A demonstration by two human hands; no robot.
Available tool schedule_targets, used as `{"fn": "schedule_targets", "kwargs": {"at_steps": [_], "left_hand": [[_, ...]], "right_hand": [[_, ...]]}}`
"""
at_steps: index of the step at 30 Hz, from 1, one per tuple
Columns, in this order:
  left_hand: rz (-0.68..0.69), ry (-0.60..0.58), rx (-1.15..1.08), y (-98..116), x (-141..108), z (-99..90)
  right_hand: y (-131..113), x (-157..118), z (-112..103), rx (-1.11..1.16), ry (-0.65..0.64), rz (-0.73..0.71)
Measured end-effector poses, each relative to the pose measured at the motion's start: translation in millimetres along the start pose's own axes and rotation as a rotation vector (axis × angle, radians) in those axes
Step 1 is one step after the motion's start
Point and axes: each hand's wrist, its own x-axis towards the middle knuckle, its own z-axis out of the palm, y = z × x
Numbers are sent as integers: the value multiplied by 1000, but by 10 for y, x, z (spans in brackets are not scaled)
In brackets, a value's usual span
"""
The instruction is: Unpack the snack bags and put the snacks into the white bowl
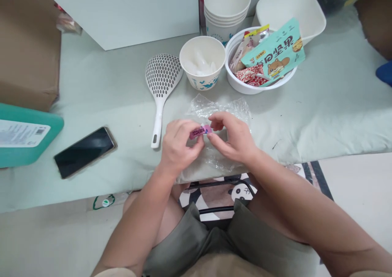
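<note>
A small purple-pink packet [200, 131] with dark lettering sits between the thumb and fingers of my left hand [181, 144], which is closed on it. My right hand [232, 137] is just to the right, its thumb and curled forefinger apart. The right thumb tip is close to the packet's right end; whether it touches I cannot tell. Under both hands lies a crumpled clear plastic bag [235, 107]. Beyond it stands a paper tub [202, 82] with whitish, translucent contents that I cannot make out.
A white slotted skimmer [159, 101] and a phone [85, 151] lie to the left, near a green container [27, 156]. Behind are stacked paper tubs [226, 18], a white bowl [248, 88] of snack packets and a cream basin [315, 20]. A cardboard box [30, 44] stands far left.
</note>
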Motion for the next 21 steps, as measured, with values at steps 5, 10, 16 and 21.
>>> {"fn": "schedule_targets", "kwargs": {"at_steps": [5,10,16,21], "left_hand": [[38,8,-33,50,3,78],[-7,86,-83,8,-5,103],[-114,168,-208,-29,79,125],[-435,170,-459,-4,220,235]], "right_hand": [[-35,33,34,46,40,41],[-19,140,-68,36,191,22],[313,371,-348,18,482,151],[538,562,-508,-155,478,254]]}}
